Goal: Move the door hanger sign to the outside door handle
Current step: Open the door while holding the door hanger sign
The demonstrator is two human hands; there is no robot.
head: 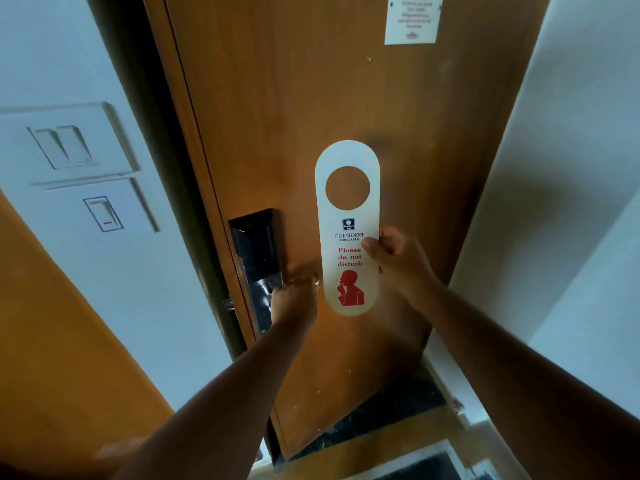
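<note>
A white door hanger sign (347, 216) with a round hole at its top and red "Please do not disturb" lettering is held upright in front of the wooden door (311, 98). My right hand (394, 258) pinches its right edge at mid height. My left hand (296, 296) is closed around the inside door handle, which is mostly hidden under my fingers, beside the black lock plate (258, 258). The outside handle is not in view.
A white wall with light switches (69, 147) and a card switch (104, 214) stands at the left. A paper notice (412, 19) is stuck high on the door. Another white wall (571, 168) closes the right side. Dark floor shows below the door.
</note>
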